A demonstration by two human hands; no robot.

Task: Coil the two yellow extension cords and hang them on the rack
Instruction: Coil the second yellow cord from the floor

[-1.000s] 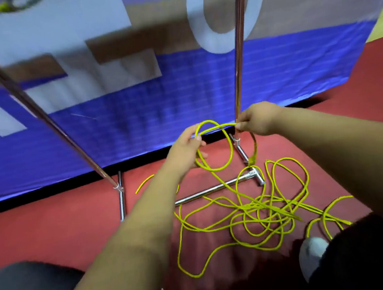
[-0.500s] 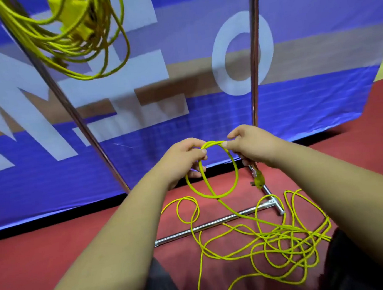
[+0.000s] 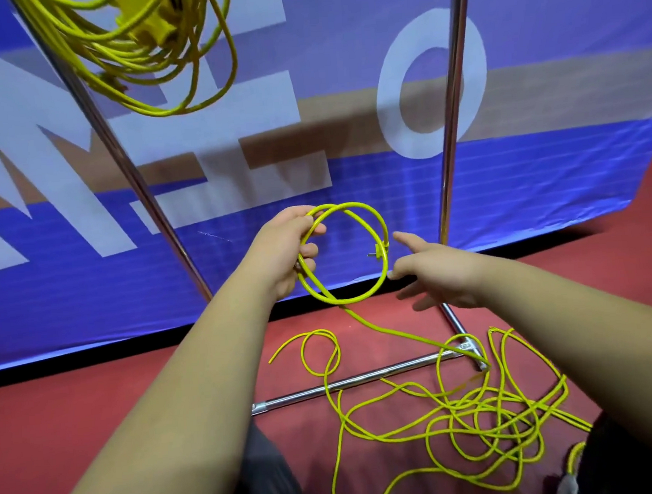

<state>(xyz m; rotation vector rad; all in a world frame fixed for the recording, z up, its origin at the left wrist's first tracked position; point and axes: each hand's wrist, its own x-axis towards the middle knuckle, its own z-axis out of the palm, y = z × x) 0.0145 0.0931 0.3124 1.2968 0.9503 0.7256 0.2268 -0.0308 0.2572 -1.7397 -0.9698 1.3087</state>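
Loose cord [image 3: 384, 227]: one loop clamped in the curled fingers of the left hand [image 3: 288, 251], right hand [image 3: 440, 279] beside it, fingers spread and empty, the rest tangled on the floor [image 3: 97, 417] across the rack [image 3: 452, 122] foot bar [image 3: 345, 384]; coiled cord [image 3: 148, 47] hangs on the rack; risk: hauling may tighten knots or snag the bar.

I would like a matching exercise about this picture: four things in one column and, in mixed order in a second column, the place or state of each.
Column one
1. left hand
2. right hand
3. coiled cord
4. loose cord

Column two
A. lies tangled on the red floor
B. hangs high up beside the slanted rack pole
C. open, holds nothing
D. grips a small loop

Pairs: 1-D, 2-C, 3-B, 4-A
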